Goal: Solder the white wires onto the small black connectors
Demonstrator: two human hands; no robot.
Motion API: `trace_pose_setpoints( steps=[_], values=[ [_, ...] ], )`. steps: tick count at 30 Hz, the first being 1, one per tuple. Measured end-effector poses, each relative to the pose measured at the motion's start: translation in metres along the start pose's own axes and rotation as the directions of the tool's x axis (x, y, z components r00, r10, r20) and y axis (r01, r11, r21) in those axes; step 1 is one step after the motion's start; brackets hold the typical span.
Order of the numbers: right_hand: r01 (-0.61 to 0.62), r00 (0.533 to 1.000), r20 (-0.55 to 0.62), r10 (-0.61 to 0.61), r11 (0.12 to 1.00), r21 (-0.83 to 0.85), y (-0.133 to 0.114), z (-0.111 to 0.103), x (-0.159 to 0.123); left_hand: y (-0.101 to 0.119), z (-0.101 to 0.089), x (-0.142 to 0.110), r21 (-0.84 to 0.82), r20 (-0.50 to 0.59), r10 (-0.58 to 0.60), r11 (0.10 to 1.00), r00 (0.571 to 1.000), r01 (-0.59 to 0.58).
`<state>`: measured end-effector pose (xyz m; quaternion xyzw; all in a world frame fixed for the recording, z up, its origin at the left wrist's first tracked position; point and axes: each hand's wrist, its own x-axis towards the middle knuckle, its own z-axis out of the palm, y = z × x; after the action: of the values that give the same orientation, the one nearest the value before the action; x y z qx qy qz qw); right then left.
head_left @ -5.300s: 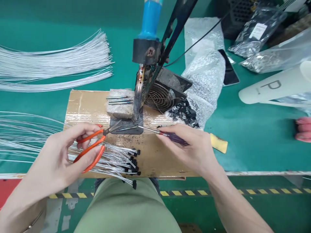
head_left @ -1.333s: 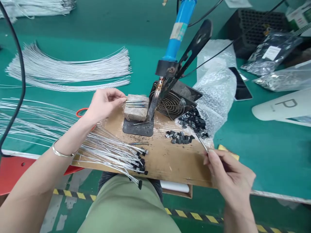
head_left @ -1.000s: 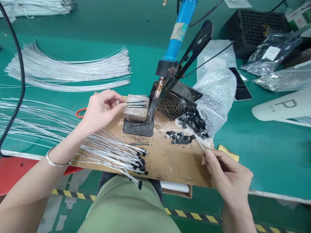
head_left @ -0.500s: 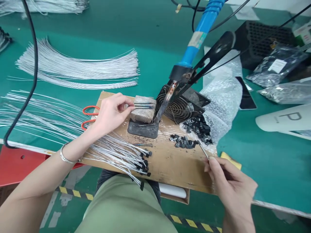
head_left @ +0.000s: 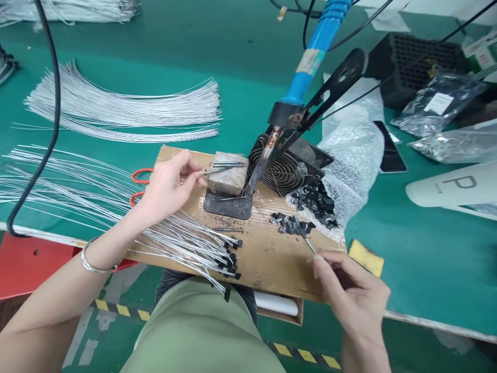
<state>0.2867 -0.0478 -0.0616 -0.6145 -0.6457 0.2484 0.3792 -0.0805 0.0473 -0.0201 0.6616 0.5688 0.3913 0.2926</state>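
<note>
My left hand (head_left: 171, 181) pinches a thin metal pin (head_left: 215, 170) at the left edge of a brownish block (head_left: 228, 178) that carries a few more pins on top. My right hand (head_left: 351, 295) grips tweezers (head_left: 309, 244) whose tips touch a heap of small black components (head_left: 293, 224) on the cardboard board (head_left: 272, 259). A blue-handled soldering iron (head_left: 295, 98) leans in its stand, tip down on a dark plate (head_left: 229, 204). Wires with black ends (head_left: 186, 243) lie across the board under my left wrist.
Orange-handled scissors (head_left: 140, 184) lie behind my left hand. A small fan (head_left: 285, 166), bubble wrap (head_left: 355, 155) with more black parts and a yellow sponge (head_left: 365, 257) sit to the right. Bundles of bare white wire (head_left: 120, 111) lie on the green mat; bags stand far right.
My left hand put down the scissors, reached to the block and has now drawn one pin off it. My right hand slid the tweezers left into the black components.
</note>
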Motion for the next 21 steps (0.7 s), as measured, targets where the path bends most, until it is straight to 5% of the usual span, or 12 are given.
trace_pose_setpoints(
  steps=[8, 12, 16, 21],
  values=[
    [0.056, 0.998, 0.035, -0.060, 0.994, 0.099, -0.032, 0.022, -0.010, 0.029, -0.022, -0.016, -0.110, -0.026, -0.188, 0.977, 0.982, 0.184],
    [0.044, 0.998, 0.024, -0.050, 0.974, 0.221, -0.066, 0.042, -0.005, 0.054, -0.036, -0.036, -0.151, 0.158, -0.244, 0.952, 0.957, 0.268],
    [-0.033, 0.967, 0.245, -0.075, 0.911, 0.412, -0.097, 0.061, 0.011, 0.068, -0.033, -0.048, -0.239, 0.418, -0.264, 0.891, 0.869, 0.386],
    [-0.426, 0.795, 0.606, -0.023, 0.690, 0.585, -0.105, 0.069, 0.016, 0.066, -0.012, -0.054, -0.306, 0.580, -0.283, 0.793, 0.764, 0.526]
  ],
)
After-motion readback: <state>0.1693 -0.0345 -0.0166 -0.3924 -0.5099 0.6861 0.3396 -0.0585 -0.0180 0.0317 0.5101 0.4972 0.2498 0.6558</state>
